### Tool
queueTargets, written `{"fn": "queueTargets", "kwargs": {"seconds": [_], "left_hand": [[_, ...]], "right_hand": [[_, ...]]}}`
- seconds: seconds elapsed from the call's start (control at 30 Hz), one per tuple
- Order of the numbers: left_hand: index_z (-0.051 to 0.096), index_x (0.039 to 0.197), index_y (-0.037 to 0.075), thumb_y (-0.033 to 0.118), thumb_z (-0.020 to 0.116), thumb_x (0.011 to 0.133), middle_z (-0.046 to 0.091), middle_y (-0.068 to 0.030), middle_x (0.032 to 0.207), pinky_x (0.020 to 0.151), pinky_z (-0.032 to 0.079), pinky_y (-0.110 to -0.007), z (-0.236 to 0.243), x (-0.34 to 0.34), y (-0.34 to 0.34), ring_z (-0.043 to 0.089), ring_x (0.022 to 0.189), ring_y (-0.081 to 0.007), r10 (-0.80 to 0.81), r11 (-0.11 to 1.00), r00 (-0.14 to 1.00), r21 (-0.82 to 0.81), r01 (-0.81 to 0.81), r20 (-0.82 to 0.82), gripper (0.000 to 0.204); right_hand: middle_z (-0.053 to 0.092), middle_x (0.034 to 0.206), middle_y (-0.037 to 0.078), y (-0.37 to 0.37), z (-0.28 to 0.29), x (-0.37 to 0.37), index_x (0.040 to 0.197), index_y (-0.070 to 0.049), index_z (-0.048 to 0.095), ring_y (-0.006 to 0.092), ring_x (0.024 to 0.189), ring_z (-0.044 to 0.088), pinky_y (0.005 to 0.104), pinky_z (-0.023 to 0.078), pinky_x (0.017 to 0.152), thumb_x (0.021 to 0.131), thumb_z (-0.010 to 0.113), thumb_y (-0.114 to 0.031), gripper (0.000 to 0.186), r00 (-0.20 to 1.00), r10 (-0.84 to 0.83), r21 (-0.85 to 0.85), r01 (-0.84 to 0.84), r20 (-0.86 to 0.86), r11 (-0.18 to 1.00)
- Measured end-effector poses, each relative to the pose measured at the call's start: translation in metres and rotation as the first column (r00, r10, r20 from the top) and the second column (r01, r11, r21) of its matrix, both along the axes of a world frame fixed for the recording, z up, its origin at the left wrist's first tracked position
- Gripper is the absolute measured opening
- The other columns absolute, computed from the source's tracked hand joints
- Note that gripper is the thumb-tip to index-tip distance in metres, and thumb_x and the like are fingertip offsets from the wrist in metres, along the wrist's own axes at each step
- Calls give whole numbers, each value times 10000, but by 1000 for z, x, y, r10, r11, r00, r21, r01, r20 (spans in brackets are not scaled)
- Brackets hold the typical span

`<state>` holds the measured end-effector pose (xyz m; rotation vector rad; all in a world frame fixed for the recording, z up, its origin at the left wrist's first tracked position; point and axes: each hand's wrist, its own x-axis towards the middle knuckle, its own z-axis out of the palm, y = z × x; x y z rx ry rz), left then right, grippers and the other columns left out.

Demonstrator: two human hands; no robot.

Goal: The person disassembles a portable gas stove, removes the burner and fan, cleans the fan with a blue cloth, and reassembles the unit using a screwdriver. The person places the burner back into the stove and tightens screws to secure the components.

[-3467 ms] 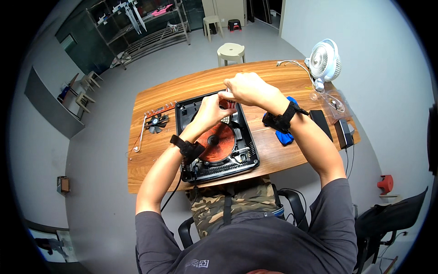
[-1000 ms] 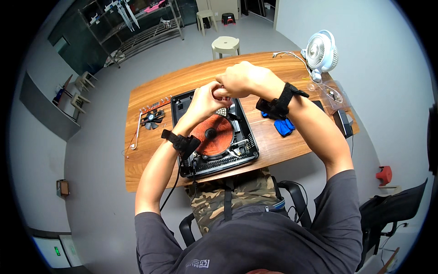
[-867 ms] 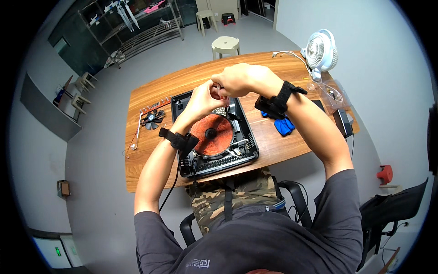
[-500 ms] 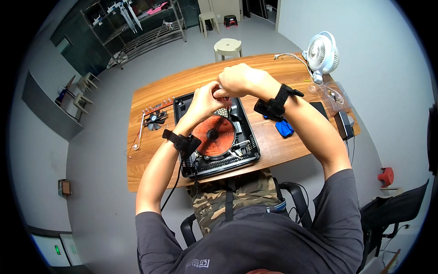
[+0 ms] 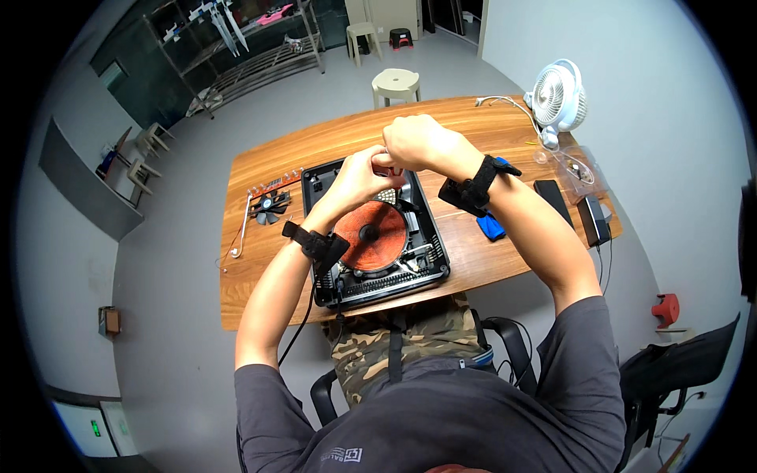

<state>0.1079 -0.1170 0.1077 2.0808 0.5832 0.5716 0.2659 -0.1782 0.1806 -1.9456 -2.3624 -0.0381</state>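
An opened induction cooker base [image 5: 436,248] lies on the wooden table, its black plastic tray holding a round copper-red coil [image 5: 382,246] with a black centre. Above the tray's far end my two hands meet. My left hand [image 5: 359,178] has its thumb and fingers curled together, with a bit of something reddish below the fingertips. Beside and slightly above it, my right hand [image 5: 419,142] is closed in a fist, knuckles up. Whatever either hand grips is hidden by the fingers. Left of the tray lies a small black cooling fan [image 5: 269,207].
An orange strip [image 5: 274,184] with upright metal pieces lies behind the cooling fan. A blue object [image 5: 490,228] sits under my right forearm. A black box [image 5: 593,220] and a white desk fan [image 5: 557,98] stand at the right. Past the far table edge is a stool [image 5: 396,82].
Both hands stay together over the tray's far end. My right wrist has shifted slightly and covers more of the blue object. The whole view has moved a little.
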Motion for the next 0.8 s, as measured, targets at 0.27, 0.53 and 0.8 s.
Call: {"fn": "queueTargets", "kwargs": {"seconds": [0.27, 0.53, 0.8], "left_hand": [[624, 1123, -40, 113, 858, 738, 765, -123, 883, 799, 570, -314, 8, 1, 0, 744, 854, -177, 99, 993, 995, 63, -97, -21, 476], [635, 1067, 3, 97, 818, 805, 743, -102, 965, 810, 561, -323, -11, 3, 5, 698, 885, -150, -73, 996, 997, -42, 74, 19, 333], [670, 1052, -14, 117, 848, 780, 749, -110, 941, 809, 561, -324, 5, 5, -7, 701, 897, -152, 82, 993, 995, 87, -78, -51, 351]], "right_hand": [[730, 911, 220, -9, 8, 12, 1107, -22, 650, 405, 911, 708, 498, 561, 807, 967, 581, -455, 461, 995, 86, -79, -89, -42, 993], [739, 866, 229, -7, 4, 6, 872, -1, 776, 399, 855, 729, 475, 586, 784, 919, 627, -468, 493, 1000, -17, -56, 18, 13, 998], [720, 817, 256, -8, -7, 11, 823, 11, 706, 422, 810, 716, 500, 580, 750, 902, 628, -458, 482, 989, 142, 73, -140, -29, 987]]}}
